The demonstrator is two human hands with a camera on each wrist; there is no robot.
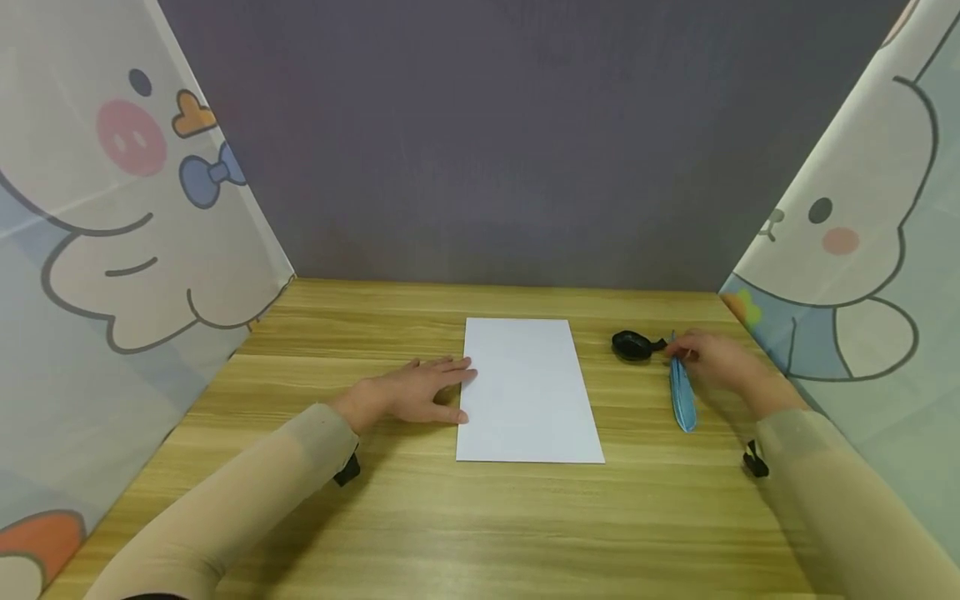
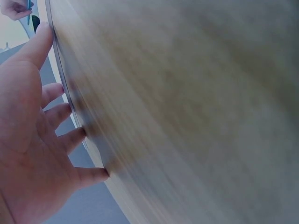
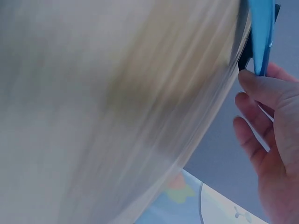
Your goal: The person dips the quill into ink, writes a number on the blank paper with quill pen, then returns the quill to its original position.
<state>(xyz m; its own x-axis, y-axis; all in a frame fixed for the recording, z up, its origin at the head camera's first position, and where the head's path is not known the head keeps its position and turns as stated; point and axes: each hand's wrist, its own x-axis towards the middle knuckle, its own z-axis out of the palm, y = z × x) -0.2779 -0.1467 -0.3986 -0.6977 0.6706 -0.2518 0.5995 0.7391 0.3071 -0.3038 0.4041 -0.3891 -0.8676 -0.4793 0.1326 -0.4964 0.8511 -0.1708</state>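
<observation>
A white sheet of paper [image 1: 528,392] lies flat on the wooden table. On its left edge rest the spread fingertips of my left hand [image 1: 422,393]; the left wrist view shows these fingers loosely extended. At the right, my right hand [image 1: 716,360] pinches the far end of a slim, light-blue, glossy item [image 1: 683,398] between thumb and forefinger. Its kind is unclear. Just left of that hand lies a small black object [image 1: 632,346] with an oval body and a narrow neck, like a spoon in outline. In the right wrist view, the other right fingers are loosely bent.
The wood-grain table [image 1: 360,533] ends at a dark grey panel [image 1: 525,150] at the back. Cartoon-printed white sheets [image 1: 45,275] stand along the left and right sides. Each sleeve has a black strap piece [image 1: 755,460] near the wrist.
</observation>
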